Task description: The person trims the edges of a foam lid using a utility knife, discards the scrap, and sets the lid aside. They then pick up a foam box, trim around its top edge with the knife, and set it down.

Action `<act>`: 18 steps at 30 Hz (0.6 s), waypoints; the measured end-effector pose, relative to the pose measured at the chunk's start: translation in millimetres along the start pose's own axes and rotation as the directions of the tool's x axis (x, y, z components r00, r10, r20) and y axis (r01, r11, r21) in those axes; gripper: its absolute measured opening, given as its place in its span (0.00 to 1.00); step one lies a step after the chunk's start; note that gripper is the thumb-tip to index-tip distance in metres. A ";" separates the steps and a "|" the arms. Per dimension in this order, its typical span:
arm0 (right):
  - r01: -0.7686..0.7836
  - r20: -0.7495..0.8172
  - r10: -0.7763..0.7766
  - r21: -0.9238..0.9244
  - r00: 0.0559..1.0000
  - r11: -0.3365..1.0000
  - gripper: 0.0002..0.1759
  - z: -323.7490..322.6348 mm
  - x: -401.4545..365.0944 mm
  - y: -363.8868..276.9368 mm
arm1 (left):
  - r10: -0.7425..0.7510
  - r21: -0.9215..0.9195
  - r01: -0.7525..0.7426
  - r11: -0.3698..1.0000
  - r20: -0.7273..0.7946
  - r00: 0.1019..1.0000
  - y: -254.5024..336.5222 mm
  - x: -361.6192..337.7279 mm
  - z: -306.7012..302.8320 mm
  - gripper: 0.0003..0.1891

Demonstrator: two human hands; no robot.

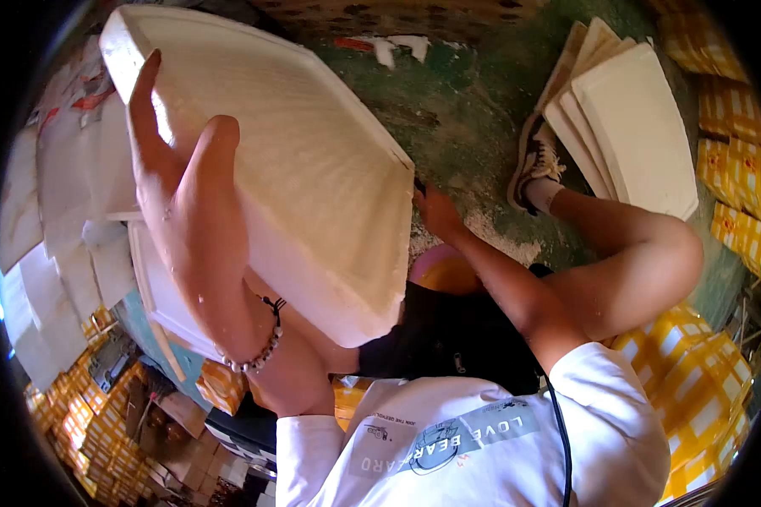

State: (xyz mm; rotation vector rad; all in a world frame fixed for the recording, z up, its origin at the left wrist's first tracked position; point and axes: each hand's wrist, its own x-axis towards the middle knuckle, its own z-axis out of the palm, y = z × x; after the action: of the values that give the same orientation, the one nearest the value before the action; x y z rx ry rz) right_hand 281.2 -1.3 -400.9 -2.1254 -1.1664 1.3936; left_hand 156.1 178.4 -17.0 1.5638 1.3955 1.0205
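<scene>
A large white foam box (313,152) is tilted across the upper left, over the person's lap. My left hand (186,169) supports its left side, with the thumb and a finger stretched along the foam and the other fingers hidden. A beaded bracelet (258,359) circles the left wrist. At the box's right corner, my right hand (438,213) is closed around a small dark object (420,186), mostly covered by the fingers. What this object is cannot be made out.
White foam pieces (638,127) lean together at the upper right, beside a shoe (534,165). Yellow-and-white checked packages (693,389) lie at right and lower left. White sheets (68,203) stand at the far left. A pink round item (444,269) is partly visible near the lap.
</scene>
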 end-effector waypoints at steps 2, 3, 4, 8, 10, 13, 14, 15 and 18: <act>0.000 0.040 0.001 -0.034 0.999 0.999 0.24 -8.3 -2.8 -1.6 | 0.005 -0.023 -0.006 1.000 -0.018 1.000 -7.3 12.0 -4.6 0.35; -0.015 0.076 0.020 -0.067 0.997 0.998 0.24 -12.5 -6.7 0.9 | 0.003 -0.052 -0.004 0.999 -0.021 1.000 -12.6 17.5 -7.1 0.34; -0.007 0.086 0.013 -0.073 0.996 0.997 0.24 -11.7 -11.4 12.6 | 0.059 0.093 -0.057 0.994 -0.014 0.998 -21.4 26.3 -14.4 0.33; -0.024 0.108 0.031 -0.061 0.994 0.998 0.22 -16.4 -20.0 23.4 | -0.004 0.123 0.009 0.992 -0.037 0.999 -18.2 39.1 -10.4 0.34; -0.101 0.173 0.128 -0.156 0.977 0.983 0.23 -16.1 -13.7 18.3 | -0.035 0.143 0.040 0.989 -0.036 0.999 -8.6 33.6 -1.1 0.33; 0.176 0.065 -0.165 -0.229 0.984 0.957 0.25 16.5 14.6 40.5 | -0.065 0.177 0.066 0.982 -0.012 0.998 -8.1 33.9 -3.2 0.32; 0.155 0.019 -0.154 -0.147 0.988 0.977 0.23 27.8 30.7 42.5 | -0.063 0.190 0.059 0.980 0.015 0.998 -8.9 34.0 -4.9 0.32; 0.136 -0.026 -0.138 -0.060 0.990 0.989 0.22 30.7 39.1 39.6 | -0.068 0.192 0.065 0.979 0.008 0.998 -6.7 32.9 -3.6 0.32; 0.028 0.109 -0.028 0.005 0.994 1.000 0.22 22.5 40.1 39.4 | -0.068 0.194 0.068 0.979 -0.009 0.998 0.7 31.9 3.0 0.32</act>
State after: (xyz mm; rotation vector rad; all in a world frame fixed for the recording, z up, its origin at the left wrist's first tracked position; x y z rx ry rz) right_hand 286.3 3.1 -461.1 -2.0448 -1.2281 1.5153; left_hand 161.4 210.0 -15.4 1.6422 1.5788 0.8666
